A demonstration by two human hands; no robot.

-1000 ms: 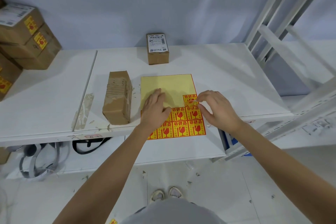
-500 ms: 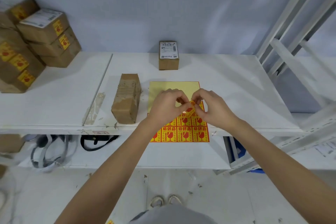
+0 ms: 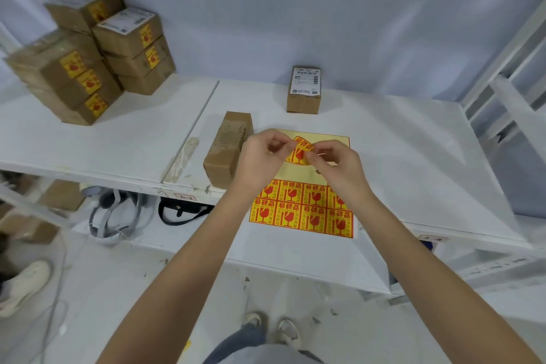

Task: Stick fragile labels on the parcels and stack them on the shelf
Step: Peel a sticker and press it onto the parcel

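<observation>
A: Head view, the only 1 we have. What are the hands doing?

B: Both hold 1 peeled red-and-yellow fragile label (image 3: 300, 151) in the air above the yellow backing sheet (image 3: 301, 216). The left hand (image 3: 260, 156) pinches its left edge, the right hand (image 3: 336, 161) pinches the right edge, fingers curled on it.

A: And the parcels?

B: A tall brown cardboard parcel (image 3: 229, 149) stands just left of the hands on the white shelf board (image 3: 413, 151), with no label showing on the faces I can see. A small brown parcel with a white shipping label (image 3: 304, 89) sits farther back. The stack of labelled brown boxes (image 3: 91, 53) is well apart, far left.

A: What could go wrong?

B: I'd judge the label already bows between the 2 pinches; if it folds, glue meets glue and it's wasted. Pressed down from 1 corner carelessly, it could wrinkle or land crooked on the parcel. The sheet also overhangs the board's front edge, so a nudge might slide it off.
</observation>
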